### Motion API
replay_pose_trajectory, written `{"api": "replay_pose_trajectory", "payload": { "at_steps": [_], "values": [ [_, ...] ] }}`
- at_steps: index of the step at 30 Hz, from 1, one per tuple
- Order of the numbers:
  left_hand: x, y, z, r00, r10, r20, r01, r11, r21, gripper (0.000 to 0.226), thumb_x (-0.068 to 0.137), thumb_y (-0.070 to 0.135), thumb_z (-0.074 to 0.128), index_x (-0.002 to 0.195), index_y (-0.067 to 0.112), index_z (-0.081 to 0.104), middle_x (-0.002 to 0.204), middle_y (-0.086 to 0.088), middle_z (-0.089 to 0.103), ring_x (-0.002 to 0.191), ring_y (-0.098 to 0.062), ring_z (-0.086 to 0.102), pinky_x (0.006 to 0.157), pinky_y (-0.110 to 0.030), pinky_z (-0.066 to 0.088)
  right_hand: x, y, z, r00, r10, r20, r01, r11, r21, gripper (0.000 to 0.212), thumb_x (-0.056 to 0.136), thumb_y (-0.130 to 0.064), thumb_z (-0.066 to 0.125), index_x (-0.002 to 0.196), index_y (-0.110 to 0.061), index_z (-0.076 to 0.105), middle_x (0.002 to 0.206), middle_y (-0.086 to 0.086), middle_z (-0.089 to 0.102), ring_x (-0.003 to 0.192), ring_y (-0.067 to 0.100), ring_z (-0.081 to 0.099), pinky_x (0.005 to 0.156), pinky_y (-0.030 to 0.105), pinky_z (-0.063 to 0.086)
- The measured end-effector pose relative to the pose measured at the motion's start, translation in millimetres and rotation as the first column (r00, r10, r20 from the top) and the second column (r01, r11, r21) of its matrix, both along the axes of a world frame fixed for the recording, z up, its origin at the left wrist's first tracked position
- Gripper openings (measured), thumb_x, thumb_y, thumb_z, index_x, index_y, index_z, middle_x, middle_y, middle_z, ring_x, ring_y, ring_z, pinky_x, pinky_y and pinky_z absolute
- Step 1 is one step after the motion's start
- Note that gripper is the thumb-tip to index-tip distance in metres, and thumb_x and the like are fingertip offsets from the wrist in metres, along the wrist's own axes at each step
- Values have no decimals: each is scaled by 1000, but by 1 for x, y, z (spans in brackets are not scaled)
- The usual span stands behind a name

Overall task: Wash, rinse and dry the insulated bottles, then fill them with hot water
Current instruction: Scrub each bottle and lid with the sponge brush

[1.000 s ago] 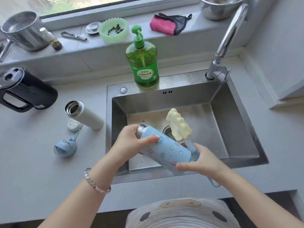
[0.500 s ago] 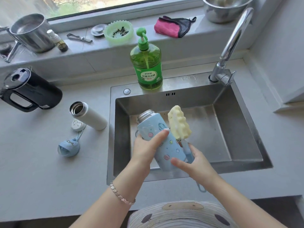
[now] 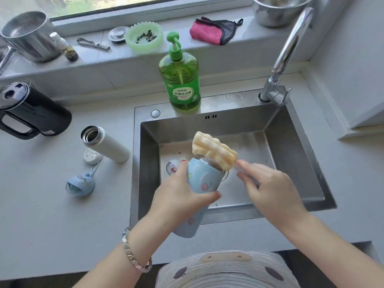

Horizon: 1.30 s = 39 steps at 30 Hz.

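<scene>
Over the sink (image 3: 291,146) our left hand (image 3: 178,198) has its grip clamped round the blue bottle (image 3: 200,179). Our right hand (image 3: 272,194) pinches the sponge brush (image 3: 214,150) at the bottle's mouth. Left of the sink, the white bottle (image 3: 108,144) sits on the surface (image 3: 41,225). A windowsill (image 3: 116,58) runs behind.

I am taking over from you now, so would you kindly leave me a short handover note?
Left hand grips the blue bottle, tilted over the sink.
Right hand pinches the sponge brush by its handle, sponge at the bottle's mouth.
White bottle sits open on the counter, white lid and blue lid beside it; kettle further left.
Done: lids off.
Left: scrub both, rinse, dry, fill with hot water.
</scene>
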<state>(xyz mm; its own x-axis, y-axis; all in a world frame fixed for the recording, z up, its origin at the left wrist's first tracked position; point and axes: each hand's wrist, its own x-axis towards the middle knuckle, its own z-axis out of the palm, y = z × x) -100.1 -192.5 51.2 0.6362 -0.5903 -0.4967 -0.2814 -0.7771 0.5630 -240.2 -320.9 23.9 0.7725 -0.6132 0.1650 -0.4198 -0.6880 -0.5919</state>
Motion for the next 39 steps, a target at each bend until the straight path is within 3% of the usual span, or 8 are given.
{"api": "replay_pose_trajectory", "payload": {
  "at_steps": [4,10,18,22,27,31,36,39],
  "values": [
    [14,3,2,997,56,62,-57,998,20,50,60,55,72,96,34,46,85,11,63,78,-11,62,72,-34,53,-15,-3,-1,989,-61,136,29,974,227,29,77,-17,60,103,-21,71,83,-9,72,76,13,61,62,22,44],
    [-4,-7,-2,982,-151,111,142,986,86,53,61,59,69,95,32,41,83,15,57,77,-11,57,61,-26,42,-3,7,0,999,38,19,-38,999,25,28,83,-22,51,104,-22,69,63,-1,65,52,22,54,40,33,41],
    [-1,-3,-10,966,-202,158,189,977,94,54,61,53,72,96,28,39,89,8,56,83,-17,59,68,-31,47,-8,9,1,996,1,-94,7,996,92,30,83,-7,62,109,-20,69,66,3,66,59,29,59,50,34,44],
    [11,0,-13,962,-163,221,152,986,66,59,63,44,73,111,29,43,95,4,54,90,-19,55,69,-30,42,-15,10,10,988,18,-152,0,994,114,31,85,-10,63,112,-25,68,62,-10,52,51,11,39,48,18,31],
    [0,-1,-16,872,-291,394,279,956,88,73,70,43,69,131,30,33,111,5,50,100,-19,44,75,-29,39,-3,1,20,976,-11,-216,46,986,159,30,92,-19,53,117,-32,63,55,-16,37,62,17,36,55,31,25],
    [12,5,-13,851,-225,475,211,974,82,75,70,44,68,135,34,31,110,7,49,97,-19,44,72,-26,30,-15,9,37,973,23,-231,7,992,129,27,87,-15,60,108,-29,67,48,-17,30,54,19,34,45,29,28],
    [12,8,-18,691,-332,643,351,931,104,85,41,40,85,120,23,57,95,4,63,77,-24,59,59,-27,41,-6,1,41,958,24,-286,-1,997,77,28,91,-21,52,115,-31,63,56,-8,38,62,25,40,55,35,34],
    [20,13,-23,721,-307,621,313,944,103,84,33,36,86,112,21,62,85,1,65,67,-26,58,52,-28,40,-11,4,47,950,68,-305,-30,991,128,30,93,-24,48,119,-34,59,60,-7,44,65,25,45,58,33,34]
  ]
}}
